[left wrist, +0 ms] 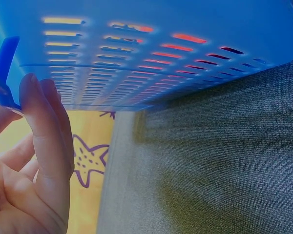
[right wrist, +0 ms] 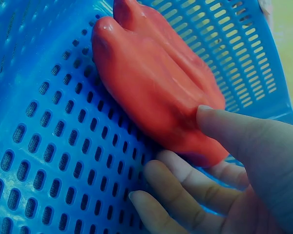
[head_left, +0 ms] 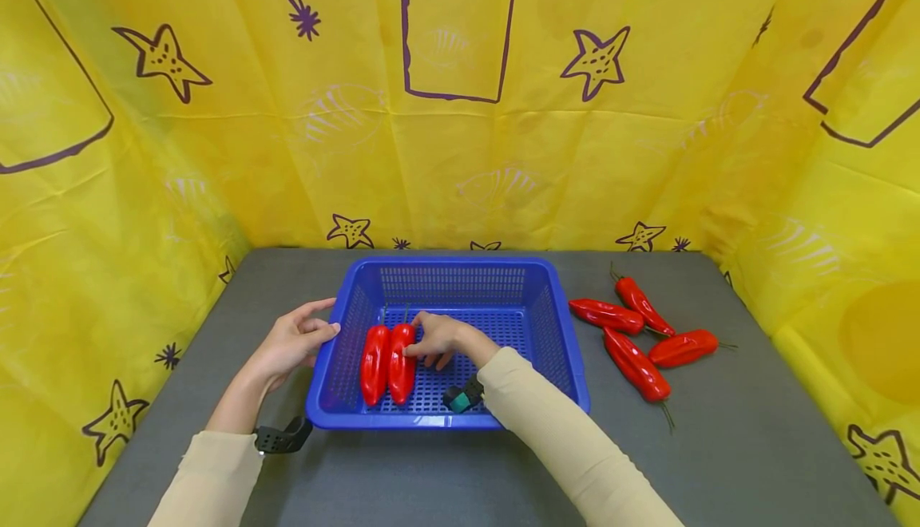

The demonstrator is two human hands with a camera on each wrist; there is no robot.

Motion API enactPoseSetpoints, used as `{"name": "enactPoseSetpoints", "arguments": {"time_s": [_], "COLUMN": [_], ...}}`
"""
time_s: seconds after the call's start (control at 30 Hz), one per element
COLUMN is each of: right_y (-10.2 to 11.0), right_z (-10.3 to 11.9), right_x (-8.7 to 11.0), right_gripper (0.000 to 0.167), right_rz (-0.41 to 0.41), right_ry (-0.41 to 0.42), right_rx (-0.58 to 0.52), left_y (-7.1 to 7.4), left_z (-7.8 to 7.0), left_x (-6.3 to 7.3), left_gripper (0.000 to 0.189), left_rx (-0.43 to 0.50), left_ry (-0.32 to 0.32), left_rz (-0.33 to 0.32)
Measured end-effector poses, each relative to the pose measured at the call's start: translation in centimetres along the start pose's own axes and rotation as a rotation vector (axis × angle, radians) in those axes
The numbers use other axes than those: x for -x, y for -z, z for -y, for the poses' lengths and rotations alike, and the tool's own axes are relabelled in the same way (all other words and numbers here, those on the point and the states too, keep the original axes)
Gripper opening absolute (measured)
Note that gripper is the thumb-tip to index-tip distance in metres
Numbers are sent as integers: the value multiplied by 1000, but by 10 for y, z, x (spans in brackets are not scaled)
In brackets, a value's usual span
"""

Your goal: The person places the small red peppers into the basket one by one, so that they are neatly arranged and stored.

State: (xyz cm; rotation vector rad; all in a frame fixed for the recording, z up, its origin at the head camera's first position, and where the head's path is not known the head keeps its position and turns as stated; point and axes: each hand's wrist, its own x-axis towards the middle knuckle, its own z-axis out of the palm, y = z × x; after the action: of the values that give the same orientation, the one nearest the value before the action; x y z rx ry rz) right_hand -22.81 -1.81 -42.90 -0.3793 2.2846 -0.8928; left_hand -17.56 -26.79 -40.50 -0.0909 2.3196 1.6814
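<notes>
Head view shows a blue basket (head_left: 460, 271) standing on the grey worktop (head_left: 755, 447), and everything else is easiest placed against it. Inside it, toward its left wall, lie two red peppers side by side and touching — the left pepper (head_left: 374, 363) and the right pepper (head_left: 401, 361), both with their stem ends pointing to the basket's far wall. The right hand (head_left: 442, 341) reaches in over the basket's near rim; its thumb and fingertips rest on the upper end of the right pepper, and the right wrist view shows the thumb (right wrist: 224, 124) pressed on the red skin while the other fingers lie loosely on the perforated floor, a light pinching grip rather than a full clasp. The left hand (head_left: 295, 343) sits just outside the basket's left wall, fingers relaxed and straight — in the left wrist view the fingertips (left wrist: 36, 97) touch the rim and hold nothing. To the right of the basket, well apart from it, four more red peppers (head_left: 636, 331) lie loose on the worktop.
</notes>
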Motion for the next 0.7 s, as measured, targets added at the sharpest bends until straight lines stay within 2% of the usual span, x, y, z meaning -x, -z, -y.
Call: {"name": "enactPoseSetpoints", "arguments": {"time_s": [0.2, 0.4, 0.7], "right_y": [0, 7, 23], "right_z": [1, 4, 12], "right_x": [3, 8, 15], "right_gripper": [43, 51, 48], "right_rz": [8, 12, -52], "right_ry": [8, -6, 21], "right_rx": [-9, -23, 30], "left_y": [0, 0, 0], "left_z": [0, 0, 0], "left_x": [0, -1, 0], "left_gripper": [67, 67, 67], "left_rx": [7, 4, 10], "left_ry": [-1, -4, -4], "left_rz": [3, 1, 2]}}
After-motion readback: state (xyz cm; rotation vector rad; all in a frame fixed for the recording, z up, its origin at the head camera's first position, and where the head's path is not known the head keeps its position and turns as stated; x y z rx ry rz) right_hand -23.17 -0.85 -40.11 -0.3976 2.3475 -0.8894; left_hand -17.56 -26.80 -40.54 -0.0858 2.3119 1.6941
